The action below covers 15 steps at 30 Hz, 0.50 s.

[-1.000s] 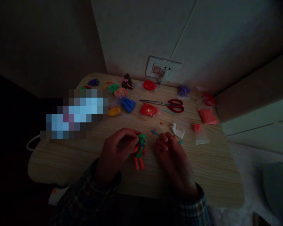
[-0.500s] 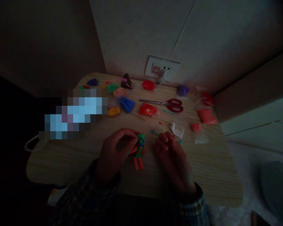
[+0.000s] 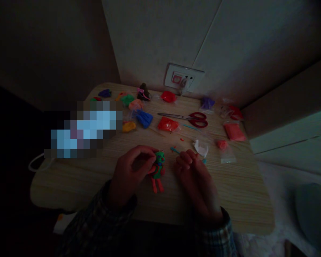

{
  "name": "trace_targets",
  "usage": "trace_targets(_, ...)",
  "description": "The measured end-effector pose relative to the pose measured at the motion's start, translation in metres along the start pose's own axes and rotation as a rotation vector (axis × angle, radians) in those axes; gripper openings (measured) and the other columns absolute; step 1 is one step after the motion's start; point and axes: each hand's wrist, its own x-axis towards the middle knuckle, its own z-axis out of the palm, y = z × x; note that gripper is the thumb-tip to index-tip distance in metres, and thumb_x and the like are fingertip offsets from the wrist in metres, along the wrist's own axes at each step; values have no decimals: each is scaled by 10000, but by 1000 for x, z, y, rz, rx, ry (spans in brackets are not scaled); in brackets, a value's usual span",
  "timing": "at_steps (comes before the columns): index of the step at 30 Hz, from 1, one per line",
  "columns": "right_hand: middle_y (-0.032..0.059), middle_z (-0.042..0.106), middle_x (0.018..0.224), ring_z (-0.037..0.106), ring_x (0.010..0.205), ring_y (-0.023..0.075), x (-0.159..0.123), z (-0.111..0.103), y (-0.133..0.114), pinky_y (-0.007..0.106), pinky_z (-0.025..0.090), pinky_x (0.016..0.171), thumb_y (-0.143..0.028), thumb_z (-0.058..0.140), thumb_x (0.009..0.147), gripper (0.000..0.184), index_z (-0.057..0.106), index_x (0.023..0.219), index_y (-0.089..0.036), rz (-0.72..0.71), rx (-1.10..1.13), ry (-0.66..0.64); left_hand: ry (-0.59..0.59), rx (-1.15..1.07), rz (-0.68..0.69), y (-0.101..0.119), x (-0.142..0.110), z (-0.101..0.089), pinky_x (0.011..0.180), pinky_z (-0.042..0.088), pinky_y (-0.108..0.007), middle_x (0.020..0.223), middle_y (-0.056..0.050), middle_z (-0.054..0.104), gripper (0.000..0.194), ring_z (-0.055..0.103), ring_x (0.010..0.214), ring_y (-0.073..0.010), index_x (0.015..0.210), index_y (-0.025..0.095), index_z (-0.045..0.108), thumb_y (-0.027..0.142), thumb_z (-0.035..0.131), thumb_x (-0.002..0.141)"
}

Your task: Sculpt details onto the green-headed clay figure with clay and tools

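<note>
A small modelling-clay figure (image 3: pixel 157 172) has a green head and body, red trim and pinkish-red legs. My left hand (image 3: pixel 132 167) is closed on it, thumb and fingers pinching the side of its head. To the right, my right hand (image 3: pixel 194 175) is closed with curled fingers and thumb together; what it pinches, if anything, is too small and dark to make out. A thin blue stick-like tool (image 3: pixel 174 149) shows on both sides of those fingers, its middle hidden. Whether the hand touches it, I cannot tell. White clay in an opened wrapper (image 3: pixel 200 148) lies just beyond.
Scissors with red handles (image 3: pixel 199 120) lie across the wooden table (image 3: pixel 243 200). Around them are bags of red (image 3: pixel 168 124), blue (image 3: pixel 144 118) and pink clay (image 3: pixel 234 131). A blurred-out bright object (image 3: pixel 87 130) stands at left. A wall socket (image 3: pixel 184 76) holds a plug.
</note>
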Motion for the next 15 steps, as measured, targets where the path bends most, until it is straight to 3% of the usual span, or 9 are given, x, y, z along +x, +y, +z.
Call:
trace_targets(7, -68, 376, 685, 400, 602, 63, 0, 2, -1, 173, 471, 629, -226, 834, 667, 313, 523, 686, -203, 8, 54, 27, -2, -25, -22, 0, 0, 0, 652, 563, -273, 971, -75, 731, 94, 693, 770, -182, 757, 181, 629, 256, 643, 812)
trace_targets(12, -88, 372, 652, 306, 521, 63, -5, 0, -3, 288, 515, 803, -254, 752, 780, 249, 513, 724, -209, 62, 2, -40, -3, -20, -7, 0, 0, 0, 708, 564, -294, 956, -69, 728, 86, 691, 806, -192, 747, 186, 626, 243, 638, 810)
trace_targets(15, -90, 365, 651, 280, 512, 65, -6, 0, -4, 273, 508, 757, -263, 742, 790, 258, 500, 723, -207, 61, -5, -53, 7, -32, -13, 1, 0, 0, 715, 565, -298, 943, -65, 731, 80, 692, 798, -191, 746, 186, 625, 238, 640, 804)
